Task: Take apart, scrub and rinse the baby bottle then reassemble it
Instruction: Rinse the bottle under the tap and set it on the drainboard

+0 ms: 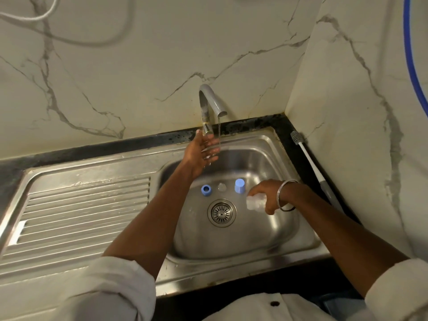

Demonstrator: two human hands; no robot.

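- Left hand [203, 151] spread in stream from curved grey tap [211, 100].
- Right hand [266, 193] grips clear plastic bottle [253, 203].
- Blue ring [205, 189], clear teat [221, 186], blue cap [239, 186] stand between them.
- White-handled brush [309, 163] lies far right.

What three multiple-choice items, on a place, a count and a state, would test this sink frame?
1. Where is the clear bottle? A) on the drainboard B) in the right hand, right of the drain C) on the counter
2. How many blue parts stand in the sink? A) one B) two C) three
3. What state is the tap in? A) running B) off C) wrapped in cloth
Key: B, the fingers curl round it beside the drain; B, a blue ring and a blue cap; A, water falls onto the open left hand.
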